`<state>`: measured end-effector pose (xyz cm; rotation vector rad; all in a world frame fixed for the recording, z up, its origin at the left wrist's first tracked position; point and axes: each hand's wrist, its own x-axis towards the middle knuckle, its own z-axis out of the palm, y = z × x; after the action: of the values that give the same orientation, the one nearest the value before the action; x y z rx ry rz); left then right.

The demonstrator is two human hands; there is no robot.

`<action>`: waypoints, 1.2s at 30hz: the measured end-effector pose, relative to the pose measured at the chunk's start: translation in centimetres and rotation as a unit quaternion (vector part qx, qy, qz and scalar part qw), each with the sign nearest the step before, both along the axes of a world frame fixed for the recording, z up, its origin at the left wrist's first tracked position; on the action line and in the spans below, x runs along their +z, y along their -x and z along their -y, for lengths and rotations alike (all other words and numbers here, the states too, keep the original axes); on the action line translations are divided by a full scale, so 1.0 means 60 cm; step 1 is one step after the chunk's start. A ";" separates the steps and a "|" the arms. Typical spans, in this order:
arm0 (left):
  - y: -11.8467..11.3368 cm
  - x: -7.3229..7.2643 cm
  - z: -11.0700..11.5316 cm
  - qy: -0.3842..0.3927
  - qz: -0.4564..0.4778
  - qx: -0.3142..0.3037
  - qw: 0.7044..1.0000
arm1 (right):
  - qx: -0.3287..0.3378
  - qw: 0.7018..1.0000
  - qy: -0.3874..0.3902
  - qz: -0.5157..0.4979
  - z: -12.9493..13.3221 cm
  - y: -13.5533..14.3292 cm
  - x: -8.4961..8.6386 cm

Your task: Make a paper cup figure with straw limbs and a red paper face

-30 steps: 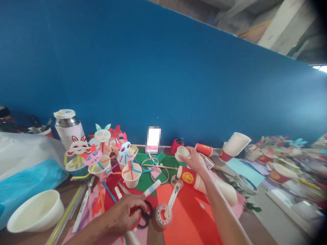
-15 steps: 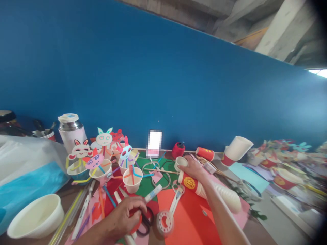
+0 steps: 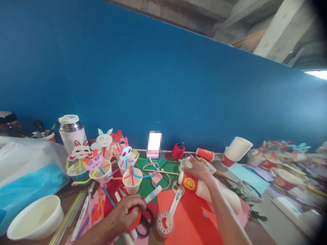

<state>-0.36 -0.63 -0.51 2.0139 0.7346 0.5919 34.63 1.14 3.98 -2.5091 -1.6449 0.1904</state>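
My left hand (image 3: 129, 211) is closed at the front, its fingers curled round a round red paper piece (image 3: 135, 221). Black-handled scissors (image 3: 146, 223) lie just right of it, and a white glue stick or marker (image 3: 153, 194) is close to its fingertips. Farther back, my right hand (image 3: 200, 168) has its fingers on a pale round thing that looks like a tape roll or small cup (image 3: 186, 164). That forearm passes over a long stack of red and white paper cups (image 3: 190, 183) lying on its side.
Paper-cup figures with animal faces (image 3: 132, 182) stand left of centre. A white bowl (image 3: 35, 217) is at the front left. Red paper (image 3: 191, 217) lies beneath a white tape-like dispenser (image 3: 165, 223). A phone (image 3: 154, 143) leans against the blue wall (image 3: 158, 85).
My right hand has shifted slightly to the right, and the pale round thing has moved with it. My left hand stays in almost the same place with the red paper.
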 end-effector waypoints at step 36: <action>-0.003 -0.028 -0.005 0.018 0.095 0.079 0.992 | 0.324 0.919 -0.042 -0.222 0.071 0.288 -0.028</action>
<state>-0.18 -0.31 -2.21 1.8464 0.7866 0.8453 17.35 -3.12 2.29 -1.5984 -2.1251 0.6774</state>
